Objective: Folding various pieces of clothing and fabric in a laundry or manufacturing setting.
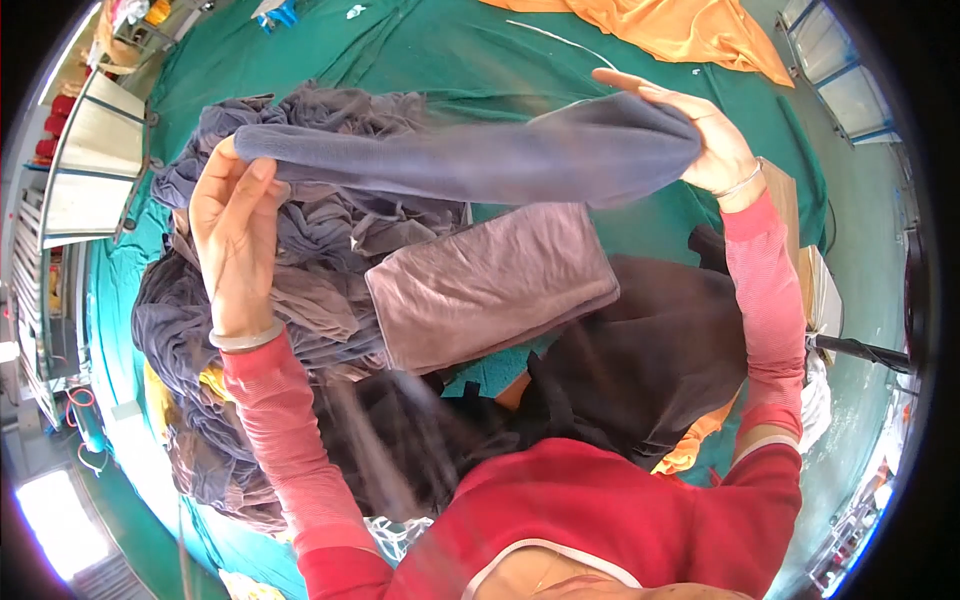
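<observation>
A person in a red top (pixel 580 500) holds one blue-gray cloth (pixel 450 160) at full span, arms raised over a green sheet (pixel 420 50). L hand (pixel 235 225) has thumb & fingers pinched tight on the cloth's L end; R hand (pixel 715 145) is at the R end, fingers extended by the top edge, rest partly behind fabric, so can't tell how firm that grip is.

Step in hand, prob.: straightening & lining up the fabric midair. Next move likely calls for both hands level, edges matched, no slack in the middle.

Count: 1 cloth in hands; 1 folded mauve-gray bundle (pixel 500 275) below it, nr. the dark-clad leg (pixel 650 345), layers too close to count; 1 heap of loose cloths (pixel 315 235), gray, blue & brownish, at L, no. of pcs. can't be told. Orange fabric (pixel 650 30) shows in 2 main spots, top R & lower R nr. the lap. White-paneled racks (pixel 98 145): 2, one per side. Bracelets (pixel 247 338): 2, one per wrist.
</observation>
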A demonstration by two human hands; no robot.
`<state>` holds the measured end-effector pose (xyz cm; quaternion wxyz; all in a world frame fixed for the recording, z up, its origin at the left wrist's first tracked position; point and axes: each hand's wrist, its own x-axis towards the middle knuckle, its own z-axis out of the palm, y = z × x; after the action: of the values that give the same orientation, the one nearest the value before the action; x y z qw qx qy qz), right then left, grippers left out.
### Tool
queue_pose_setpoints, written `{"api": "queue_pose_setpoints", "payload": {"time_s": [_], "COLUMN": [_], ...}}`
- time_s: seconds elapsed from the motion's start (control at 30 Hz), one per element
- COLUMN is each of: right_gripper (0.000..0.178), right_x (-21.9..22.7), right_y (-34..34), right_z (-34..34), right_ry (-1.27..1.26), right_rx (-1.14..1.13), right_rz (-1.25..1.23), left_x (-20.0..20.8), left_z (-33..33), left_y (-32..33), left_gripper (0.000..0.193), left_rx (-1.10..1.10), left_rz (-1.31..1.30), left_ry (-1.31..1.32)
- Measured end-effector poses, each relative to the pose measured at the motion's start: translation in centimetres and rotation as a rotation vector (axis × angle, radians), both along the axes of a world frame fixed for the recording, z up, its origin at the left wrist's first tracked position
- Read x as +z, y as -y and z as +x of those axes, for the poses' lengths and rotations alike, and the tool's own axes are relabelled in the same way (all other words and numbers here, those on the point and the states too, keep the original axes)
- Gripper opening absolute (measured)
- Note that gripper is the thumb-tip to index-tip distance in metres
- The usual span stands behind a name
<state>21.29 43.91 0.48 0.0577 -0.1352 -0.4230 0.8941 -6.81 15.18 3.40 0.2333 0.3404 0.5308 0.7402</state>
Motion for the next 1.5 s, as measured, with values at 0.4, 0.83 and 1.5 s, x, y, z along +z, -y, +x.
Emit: {"api": "queue_pose_setpoints", "payload": {"time_s": [0.4,0.83,1.5], "right_gripper": [0.029,0.051,0.081], "right_x": [-0.8,-0.3,-11.9], "right_y": [-2.9,2.3,13.2], "right_z": [2.0,10.8,1.3], "right_ry": [0.101,-0.376,0.106], "right_rx": [-0.702,-0.137,0.3], "right_rz": [1.054,0.72,2.043], "left_x": [-3.0,-0.7,-14.8], "left_z": [-1.0,6.2,13.9], "left_y": [1.1,12.6,7.6], "left_gripper": [0.012,0.014,0.116], "left_rx": [0.02,-0.143,-0.437], "left_rz": [0.107,-0.041,-1.102], "left_ry": [-0.002,-0.138,-1.319]}}
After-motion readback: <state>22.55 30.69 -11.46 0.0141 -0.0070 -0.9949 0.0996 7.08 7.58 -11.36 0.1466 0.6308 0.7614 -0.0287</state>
